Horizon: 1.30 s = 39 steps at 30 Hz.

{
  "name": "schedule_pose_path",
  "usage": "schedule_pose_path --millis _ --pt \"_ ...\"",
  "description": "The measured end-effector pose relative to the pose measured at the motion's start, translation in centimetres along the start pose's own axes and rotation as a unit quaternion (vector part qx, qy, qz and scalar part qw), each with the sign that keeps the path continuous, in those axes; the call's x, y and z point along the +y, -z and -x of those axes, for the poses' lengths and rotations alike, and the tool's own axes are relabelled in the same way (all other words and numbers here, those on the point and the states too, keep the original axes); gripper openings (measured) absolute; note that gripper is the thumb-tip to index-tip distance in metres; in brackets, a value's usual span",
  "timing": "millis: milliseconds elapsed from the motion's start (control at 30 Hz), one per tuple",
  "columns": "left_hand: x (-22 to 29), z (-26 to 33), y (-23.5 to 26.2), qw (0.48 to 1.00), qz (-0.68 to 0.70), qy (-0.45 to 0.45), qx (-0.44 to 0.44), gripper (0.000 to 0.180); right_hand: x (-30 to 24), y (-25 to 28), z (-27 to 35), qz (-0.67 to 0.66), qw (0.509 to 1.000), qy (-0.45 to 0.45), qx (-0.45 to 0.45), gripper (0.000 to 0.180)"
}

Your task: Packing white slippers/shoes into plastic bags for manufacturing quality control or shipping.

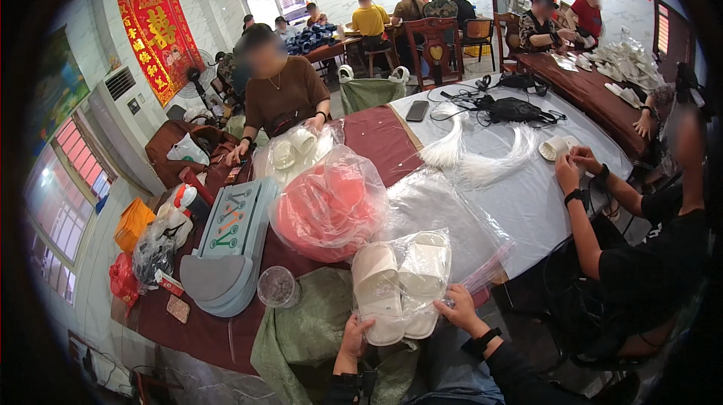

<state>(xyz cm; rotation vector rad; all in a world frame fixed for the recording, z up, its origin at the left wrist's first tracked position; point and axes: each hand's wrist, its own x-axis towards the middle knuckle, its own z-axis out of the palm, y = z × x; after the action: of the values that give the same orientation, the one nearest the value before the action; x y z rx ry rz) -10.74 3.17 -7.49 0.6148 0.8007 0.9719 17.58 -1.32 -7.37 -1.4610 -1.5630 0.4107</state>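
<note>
A pair of cream-white slippers (377, 284) lies side by side inside a clear plastic bag (440, 239), toes pointing away from me. At the lower left corner, my left hand (352, 336) is closed on the heel end of the bagged slippers, thumb on top. My right hand (461, 310) grips the bag at its lower right side, beside the right slipper. Both hands hold the package above my lap, near the table's front edge. Beyond it lies a stack of flat clear bags (437, 209). A big clear bag of pink-red material (329, 205) sits just to its left.
Green sacking (309, 322) hangs over the table edge. Left stand a clear tub (278, 287) and grey-blue folded cases (233, 232). White fibre bundles (497, 156) and a phone (417, 111) lie farther off. Co-workers sit across and to the right, one holding a white slipper (557, 147).
</note>
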Motion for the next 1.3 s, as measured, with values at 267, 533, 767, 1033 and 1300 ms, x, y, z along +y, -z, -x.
schedule_pose_path --millis 267,533,767,1033,1300 --pt "-0.04 0.03 0.20 1.000 -0.012 0.000 0.001 0.042 0.35 -0.23 0.11 -0.001 1.000 -0.002 -0.001 0.031" --pt "-0.22 -0.09 0.43 1.000 -0.003 -0.006 -0.002 0.042 0.00 -0.15 0.12 -0.004 1.000 -0.005 0.003 0.031" --pt "-0.21 -0.04 0.43 1.000 -0.019 -0.010 0.003 0.042 -0.16 -0.01 0.09 -0.010 1.000 -0.008 -0.005 0.030" --pt "0.15 0.09 -0.10 1.000 -0.014 -0.002 0.000 0.042 -0.10 0.02 0.08 -0.007 1.000 -0.008 0.001 0.030" --pt "-0.13 -0.10 0.23 1.000 -0.011 -0.007 -0.001 0.042 -0.11 -0.01 0.05 -0.009 1.000 -0.012 -0.003 0.031"
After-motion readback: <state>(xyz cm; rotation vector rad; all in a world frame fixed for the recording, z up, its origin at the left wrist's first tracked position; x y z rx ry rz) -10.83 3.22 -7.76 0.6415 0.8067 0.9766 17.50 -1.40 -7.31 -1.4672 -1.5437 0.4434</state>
